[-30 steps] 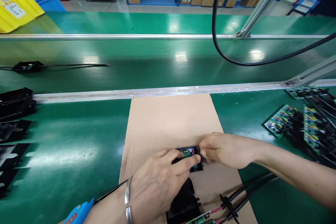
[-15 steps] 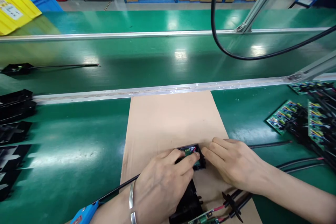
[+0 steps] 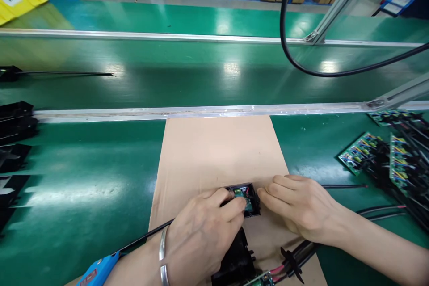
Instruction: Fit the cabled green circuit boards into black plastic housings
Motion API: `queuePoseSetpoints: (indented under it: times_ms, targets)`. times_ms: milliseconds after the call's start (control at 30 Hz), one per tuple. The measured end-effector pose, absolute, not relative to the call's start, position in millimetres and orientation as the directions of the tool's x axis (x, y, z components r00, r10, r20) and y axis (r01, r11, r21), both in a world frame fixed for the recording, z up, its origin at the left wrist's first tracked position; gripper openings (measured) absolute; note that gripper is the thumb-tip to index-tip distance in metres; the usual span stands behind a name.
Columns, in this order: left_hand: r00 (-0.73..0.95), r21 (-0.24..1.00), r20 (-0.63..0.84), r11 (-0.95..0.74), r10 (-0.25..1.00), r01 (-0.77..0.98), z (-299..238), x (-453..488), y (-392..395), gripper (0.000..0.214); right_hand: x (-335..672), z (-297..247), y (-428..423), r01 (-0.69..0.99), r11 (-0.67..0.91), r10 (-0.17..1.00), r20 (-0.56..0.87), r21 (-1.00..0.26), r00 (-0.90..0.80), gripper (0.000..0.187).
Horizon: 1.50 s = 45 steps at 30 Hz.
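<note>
My left hand is closed on a small black plastic housing, thumb and index finger at its left part. Inside the housing shows a green circuit board with a red wire. At the housing's right end, my right hand has its fingers pinched together. A black cable emerges behind that hand in line with the fingertips; the pinch point itself is hidden. Below lies a larger black case, partly under my left hand. Beside it is another circuit board with black cables tied together.
A cardboard sheet lies under the work on the green bench. Black casings line the left edge; wired circuit boards are piled right. A blue-handled tool is by my left forearm. A black cable loop hangs ahead.
My left index finger has drawn back left from the right part of the circuit board, showing more of it. The right hand stays at the housing's end. The camera view has shifted slightly.
</note>
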<state>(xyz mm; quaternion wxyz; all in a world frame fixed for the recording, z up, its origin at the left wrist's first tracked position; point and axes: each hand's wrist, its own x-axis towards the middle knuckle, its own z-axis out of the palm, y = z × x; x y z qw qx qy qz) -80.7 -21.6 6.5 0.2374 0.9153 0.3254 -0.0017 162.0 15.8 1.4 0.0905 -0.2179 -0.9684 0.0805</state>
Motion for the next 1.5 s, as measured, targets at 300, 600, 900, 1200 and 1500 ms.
queuePoseSetpoints:
  times_ms: [300, 600, 900, 1200, 1500]
  targets:
    - [0.802, 0.375, -0.077, -0.729, 0.592, 0.573, 10.2, -78.6, -20.5, 0.02, 152.1, 3.7, 19.3, 0.468, 0.853, 0.483, 0.008, -0.233, -0.876, 0.026]
    - [0.788, 0.396, -0.105, -0.702, 0.606, 0.592, 9.7, -78.6, -23.6, 0.034, 150.5, -7.2, 9.9, 0.501, 0.859, 0.508, 0.058, -0.104, -0.86, 0.021]
    - [0.735, 0.375, -0.086, -0.661, 0.673, 0.649, 3.0, -79.3, -28.8, 0.051, 162.1, -25.2, 2.4, 0.515, 0.85, 0.527, 0.192, -0.114, -0.828, 0.027]
    - [0.79, 0.372, -0.097, -0.715, 0.605, 0.592, 5.7, -77.1, -21.3, 0.055, 159.7, -33.9, 5.2, 0.523, 0.842, 0.538, 0.259, -0.129, -0.802, 0.028]
    - [0.776, 0.247, -0.107, -0.739, 0.622, 0.627, 1.3, -74.4, -31.2, 0.067, 158.9, -29.5, 7.8, 0.483, 0.872, 0.485, 0.297, -0.084, -0.823, 0.025]
